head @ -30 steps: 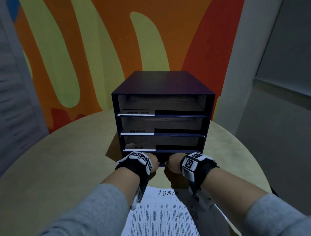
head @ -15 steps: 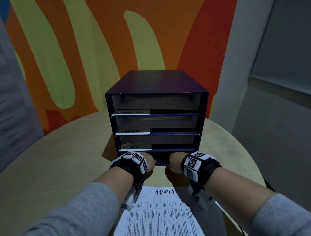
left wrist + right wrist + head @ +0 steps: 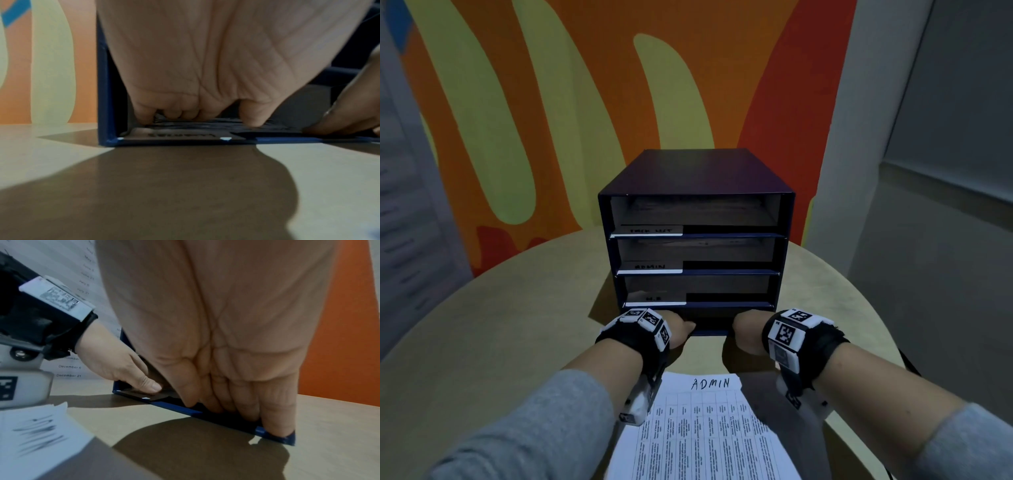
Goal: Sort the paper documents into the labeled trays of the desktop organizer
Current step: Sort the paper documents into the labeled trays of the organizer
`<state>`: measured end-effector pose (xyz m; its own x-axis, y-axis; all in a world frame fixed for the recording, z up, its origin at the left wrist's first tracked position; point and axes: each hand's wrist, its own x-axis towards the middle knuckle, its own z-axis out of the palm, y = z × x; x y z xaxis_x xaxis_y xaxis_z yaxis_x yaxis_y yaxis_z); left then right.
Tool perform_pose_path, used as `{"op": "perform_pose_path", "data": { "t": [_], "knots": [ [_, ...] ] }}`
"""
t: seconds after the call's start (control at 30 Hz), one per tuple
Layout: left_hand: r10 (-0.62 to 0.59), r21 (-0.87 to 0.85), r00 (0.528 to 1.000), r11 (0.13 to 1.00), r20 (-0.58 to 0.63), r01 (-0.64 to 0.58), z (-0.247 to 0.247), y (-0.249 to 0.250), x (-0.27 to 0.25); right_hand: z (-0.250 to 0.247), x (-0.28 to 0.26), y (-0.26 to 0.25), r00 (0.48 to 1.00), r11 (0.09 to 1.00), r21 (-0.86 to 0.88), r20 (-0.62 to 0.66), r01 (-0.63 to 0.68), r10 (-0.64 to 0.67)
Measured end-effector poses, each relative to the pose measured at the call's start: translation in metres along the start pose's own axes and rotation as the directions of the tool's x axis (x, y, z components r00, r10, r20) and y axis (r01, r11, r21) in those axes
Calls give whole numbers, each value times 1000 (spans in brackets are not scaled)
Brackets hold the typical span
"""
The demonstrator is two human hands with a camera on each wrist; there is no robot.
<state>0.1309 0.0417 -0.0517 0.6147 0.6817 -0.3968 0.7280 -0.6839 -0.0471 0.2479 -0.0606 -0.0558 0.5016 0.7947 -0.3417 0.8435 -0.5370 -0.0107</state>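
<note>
A dark blue desktop organizer (image 3: 695, 171) with several labeled trays stands on the round table. Both hands reach into its bottom tray (image 3: 174, 142). My left hand (image 3: 678, 329) has its fingertips (image 3: 144, 116) and thumb pressing down on a dark stack of papers (image 3: 205, 124) inside that tray, behind its label. My right hand (image 3: 746, 329) points its straight fingers (image 3: 275, 426) down at the tray's front lip near the right corner. A printed sheet headed ADMIN (image 3: 709, 428) lies on the table between my forearms.
The round beige table (image 3: 482, 342) extends left and right of the organizer. Behind it is an orange and yellow painted wall (image 3: 551, 102). A grey pillar (image 3: 859, 137) stands at the back right.
My two hands have drawn slightly apart along the front of the bottom tray. The head view shifted a little; the organizer and the ADMIN sheet stay where they were.
</note>
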Motion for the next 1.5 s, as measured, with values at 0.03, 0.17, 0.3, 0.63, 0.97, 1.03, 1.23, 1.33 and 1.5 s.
{"op": "perform_pose_path", "data": {
  "t": [0.03, 0.17, 0.3, 0.63, 0.97, 1.03, 1.23, 1.33, 1.5],
  "knots": [
    [27, -15, 1000, 1000, -8, -27, 0, -3, -1, 1, 1, 1, 999, 999, 23, 22, -24, 23],
    [102, -56, 995, 993, -16, -103, -4, -24, -8, 0, -8, 3, 993, 999, 0, 109, -49, 49],
    [173, -215, 984, 960, -41, -178, -12, -48, -38, -2, -25, 10, 994, 999, 24, 101, -31, 29],
    [120, -324, 990, 936, -75, -138, 36, -78, -86, 15, -56, 22, 998, 998, 58, 37, 40, -42],
    [113, -205, 984, 969, -136, -140, 44, -62, -89, 22, -83, 19, 998, 996, 63, -22, 61, -60],
    [106, -212, 981, 967, -165, -141, 45, -60, -91, 20, -87, 18, 997, 995, 75, -55, 60, -56],
    [59, -475, 965, 861, -256, -179, 50, -71, -93, 19, -92, 17, 995, 990, 130, -86, 57, -46],
    [30, -607, 953, 765, -301, -216, 54, -72, -99, 22, -95, 19, 994, 961, 268, -102, 62, -36],
    [-38, -870, 946, 406, -323, -280, 63, -77, -106, 28, -97, 29, 970, 605, 782, -236, 149, 65]
  ]
}}
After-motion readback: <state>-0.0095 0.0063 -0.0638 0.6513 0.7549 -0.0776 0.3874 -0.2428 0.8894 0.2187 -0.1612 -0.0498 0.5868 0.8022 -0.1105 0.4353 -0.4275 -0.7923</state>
